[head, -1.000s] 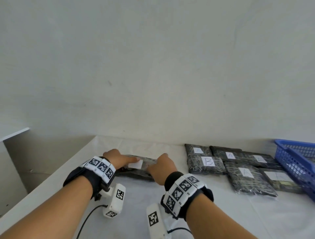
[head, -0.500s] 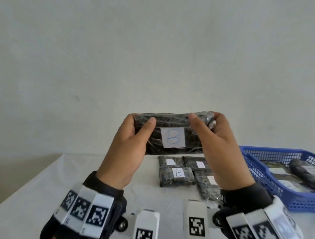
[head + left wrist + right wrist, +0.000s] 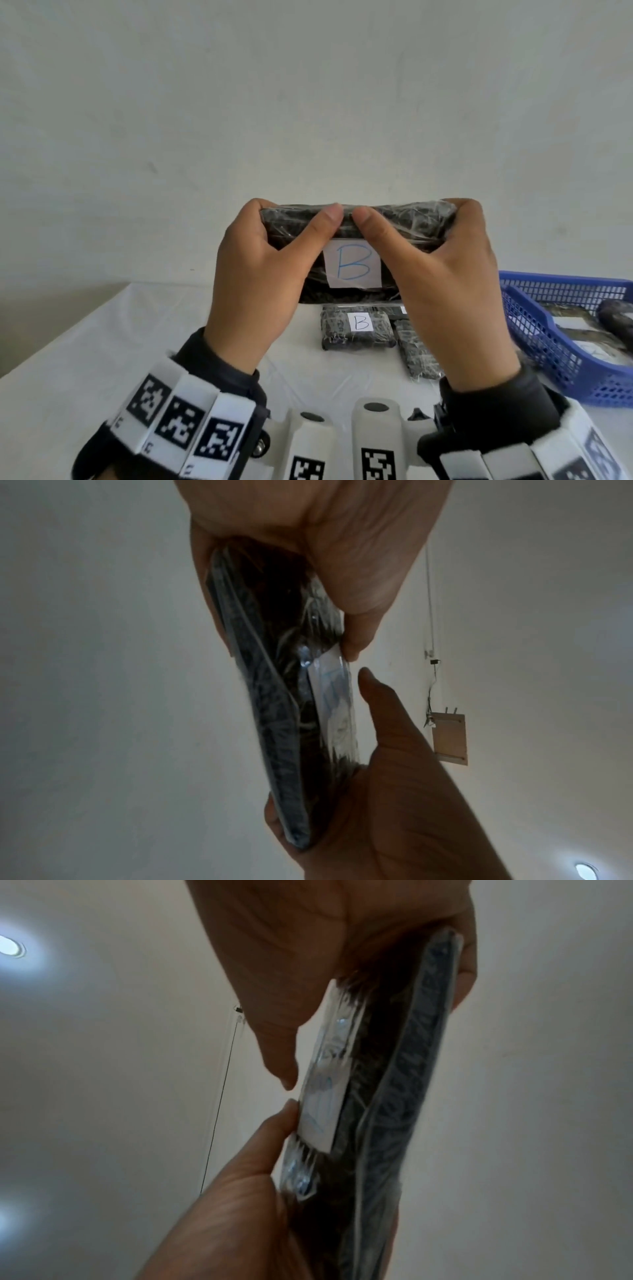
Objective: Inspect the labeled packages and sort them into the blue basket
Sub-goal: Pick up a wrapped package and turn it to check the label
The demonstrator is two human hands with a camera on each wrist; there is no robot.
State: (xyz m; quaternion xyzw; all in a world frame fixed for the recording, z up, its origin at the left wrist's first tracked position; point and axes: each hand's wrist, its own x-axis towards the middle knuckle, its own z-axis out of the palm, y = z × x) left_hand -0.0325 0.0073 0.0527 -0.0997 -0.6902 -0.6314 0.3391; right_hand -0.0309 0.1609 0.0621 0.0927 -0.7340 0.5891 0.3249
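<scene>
Above two table packages (image 3: 356,330), both hands (image 3: 354,270) grip one B-labelled package (image 3: 404,222).

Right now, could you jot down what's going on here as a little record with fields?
held item: dark wrapped package, raised above the table
label: white slip marked B
left hand: grips the package's left end
right hand: grips its right end
on table: another B package, others partly hidden
blue basket: at right, already holds packages
</scene>
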